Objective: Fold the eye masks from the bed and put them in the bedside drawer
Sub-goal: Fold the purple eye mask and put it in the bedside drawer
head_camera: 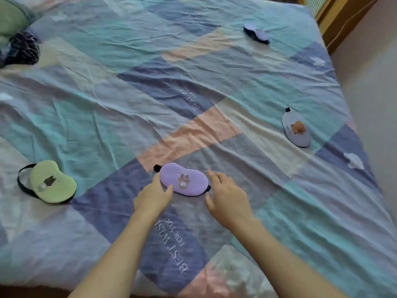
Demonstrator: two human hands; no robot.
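head view, left hand (153,195) fingers (166,190) touching purple eye mask (184,181)

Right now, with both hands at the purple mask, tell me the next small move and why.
Probably take hold of both ends and fold the purple mask in half. It lies flat and unfolded on the bed, the left hand already touches its left end, and the right hand hovers open beside its right end, apparently not yet touching. The other masks lie farther off.
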